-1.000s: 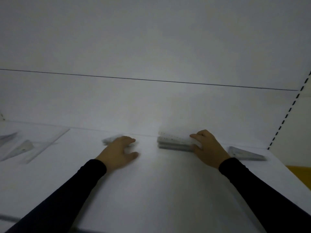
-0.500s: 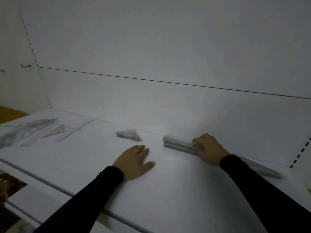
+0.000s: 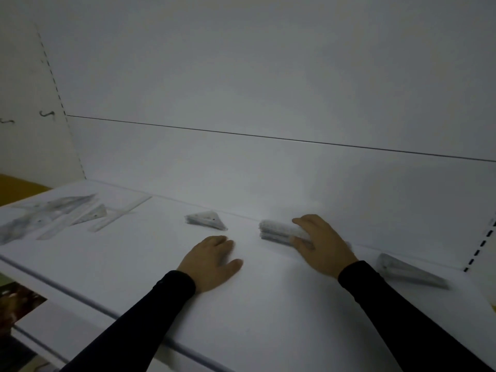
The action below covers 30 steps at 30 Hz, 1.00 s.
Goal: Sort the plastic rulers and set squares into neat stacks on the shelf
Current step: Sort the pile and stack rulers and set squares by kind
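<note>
A stack of clear plastic rulers [image 3: 276,232] lies near the back of the white shelf [image 3: 268,304]. My right hand [image 3: 322,245] grips the stack's right end, fingers over the top and thumb on the front. My left hand [image 3: 212,261] rests flat on the shelf, holding nothing, just in front of a small stack of set squares [image 3: 205,220]. A larger stack of set squares [image 3: 408,269] lies to the right of my right arm. Loose rulers and set squares [image 3: 59,213] lie scattered at the far left.
The white back panel [image 3: 268,170] rises right behind the stacks. A slotted upright [image 3: 480,248] marks the shelf's right end and another [image 3: 57,95] the left. A lower shelf [image 3: 59,326] and dark items show below at the left.
The view has swung left, bringing the loose pile into sight. My left hand has come off the small set square stack and now lies flat in front of it. My right hand stays on the rulers.
</note>
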Available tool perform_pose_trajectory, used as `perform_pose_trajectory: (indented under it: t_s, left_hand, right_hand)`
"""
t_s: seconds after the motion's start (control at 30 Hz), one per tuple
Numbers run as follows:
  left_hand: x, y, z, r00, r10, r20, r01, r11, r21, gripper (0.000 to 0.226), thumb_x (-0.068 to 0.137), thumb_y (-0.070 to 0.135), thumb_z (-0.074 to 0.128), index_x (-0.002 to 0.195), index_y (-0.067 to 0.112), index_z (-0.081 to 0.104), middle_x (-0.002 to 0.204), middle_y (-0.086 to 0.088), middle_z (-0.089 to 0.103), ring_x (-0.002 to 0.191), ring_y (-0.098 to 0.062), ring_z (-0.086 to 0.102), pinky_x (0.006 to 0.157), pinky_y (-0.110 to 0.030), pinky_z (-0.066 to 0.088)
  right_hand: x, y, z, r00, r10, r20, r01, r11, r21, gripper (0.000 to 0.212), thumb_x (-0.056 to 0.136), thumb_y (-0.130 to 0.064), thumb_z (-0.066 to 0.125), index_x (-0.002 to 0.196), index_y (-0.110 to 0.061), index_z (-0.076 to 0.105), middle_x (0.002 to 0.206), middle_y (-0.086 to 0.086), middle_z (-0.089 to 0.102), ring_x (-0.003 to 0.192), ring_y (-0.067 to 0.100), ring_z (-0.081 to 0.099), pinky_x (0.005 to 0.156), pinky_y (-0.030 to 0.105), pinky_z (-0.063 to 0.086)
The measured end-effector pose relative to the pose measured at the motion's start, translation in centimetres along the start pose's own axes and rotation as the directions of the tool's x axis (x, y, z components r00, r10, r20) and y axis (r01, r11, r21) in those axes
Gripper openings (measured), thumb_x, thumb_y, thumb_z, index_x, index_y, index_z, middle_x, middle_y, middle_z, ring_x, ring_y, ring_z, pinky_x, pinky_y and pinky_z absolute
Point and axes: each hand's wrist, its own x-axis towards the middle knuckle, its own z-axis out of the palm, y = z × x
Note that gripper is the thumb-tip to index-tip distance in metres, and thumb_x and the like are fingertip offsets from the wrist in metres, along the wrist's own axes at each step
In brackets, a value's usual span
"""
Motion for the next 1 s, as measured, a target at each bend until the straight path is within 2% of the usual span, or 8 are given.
perform_pose_trajectory:
  t_s: [0.1,0.2,0.33,0.43,0.6,0.77,0.87,1.0]
  left_hand:
    - [-0.7,-0.4,-1.2,0.996,-0.055,-0.069,0.053,0.998,-0.027,0.093,0.069,0.075,0.021,0.141,0.019,0.041,0.148,0.003,0.039,0.137,-0.013,0.031,0.11,-0.02,0.021]
    - [-2.3,-2.4,-3.0,0.987,-0.105,-0.12,0.106,0.994,0.0,0.1,0.064,0.077,0.013,0.143,0.021,0.039,0.15,0.003,0.036,0.138,-0.012,0.029,0.111,-0.019,0.018]
    - [-6.2,-6.5,-5.5,0.967,-0.196,-0.166,0.203,0.979,0.031,0.106,0.064,0.088,0.011,0.145,0.024,0.036,0.151,0.004,0.034,0.138,-0.011,0.028,0.111,-0.02,0.017]
    - [-9.7,-9.4,-7.3,0.944,-0.254,-0.21,0.27,0.962,0.049,0.113,0.062,0.091,-0.002,0.145,0.023,0.035,0.15,0.003,0.036,0.138,-0.012,0.029,0.111,-0.021,0.017]
    - [-14.4,-15.0,-10.6,0.904,-0.324,-0.279,0.346,0.938,0.029,0.095,0.074,0.081,0.012,0.146,0.022,0.033,0.151,0.002,0.034,0.138,-0.014,0.027,0.113,-0.026,0.018]
    - [-18.1,-22.3,-13.1,0.867,-0.346,-0.357,0.381,0.924,0.029,0.086,0.079,0.076,0.02,0.145,0.023,0.034,0.149,0.002,0.036,0.136,-0.014,0.03,0.111,-0.029,0.024]
    - [-19.8,-27.3,-14.5,0.865,-0.342,-0.367,0.388,0.92,0.058,0.085,0.081,0.075,0.021,0.144,0.021,0.036,0.148,0.002,0.037,0.136,-0.014,0.03,0.111,-0.029,0.024]
    - [-21.4,-33.1,-16.0,0.873,-0.339,-0.351,0.383,0.922,0.059,0.083,0.081,0.073,0.021,0.146,0.022,0.034,0.15,0.002,0.035,0.137,-0.014,0.027,0.111,-0.028,0.021]
  right_hand:
    - [0.0,-1.7,1.3,0.998,-0.068,-0.004,0.068,0.997,-0.044,0.067,0.085,-0.063,0.039,0.122,-0.011,0.058,0.124,0.01,0.055,0.115,0.027,0.053,0.1,0.039,0.044]
    - [0.8,-3.6,2.5,0.992,-0.119,0.048,0.122,0.991,-0.06,0.081,0.083,-0.075,0.023,0.129,-0.015,0.053,0.135,0.008,0.049,0.127,0.026,0.044,0.108,0.037,0.035]
    - [2.3,-6.9,5.1,0.977,-0.191,0.098,0.196,0.979,-0.049,0.086,0.08,-0.077,0.018,0.137,-0.018,0.044,0.146,0.006,0.037,0.136,0.023,0.031,0.111,0.029,0.019]
    - [3.3,-9.9,7.4,0.957,-0.251,0.142,0.256,0.966,-0.02,0.086,0.081,-0.076,0.018,0.139,-0.018,0.041,0.148,0.006,0.034,0.137,0.024,0.03,0.112,0.033,0.023]
    - [5.3,-15.7,11.6,0.924,-0.344,0.166,0.348,0.937,0.007,0.087,0.08,-0.078,0.014,0.14,-0.02,0.04,0.152,-0.001,0.029,0.14,0.016,0.025,0.115,0.035,0.027]
    - [7.4,-23.1,15.5,0.92,-0.343,0.188,0.339,0.939,0.053,0.103,0.068,-0.086,0.0,0.144,-0.023,0.032,0.153,0.0,0.024,0.141,0.015,0.02,0.114,0.028,0.018]
    - [8.9,-28.0,18.1,0.914,-0.347,0.209,0.341,0.938,0.068,0.098,0.071,-0.083,0.006,0.145,-0.024,0.03,0.154,-0.002,0.021,0.141,0.014,0.018,0.114,0.026,0.016]
    - [11.0,-33.4,21.4,0.915,-0.35,0.2,0.34,0.937,0.084,0.067,0.089,-0.058,0.041,0.144,-0.022,0.031,0.154,-0.001,0.022,0.141,0.014,0.018,0.113,0.025,0.016]
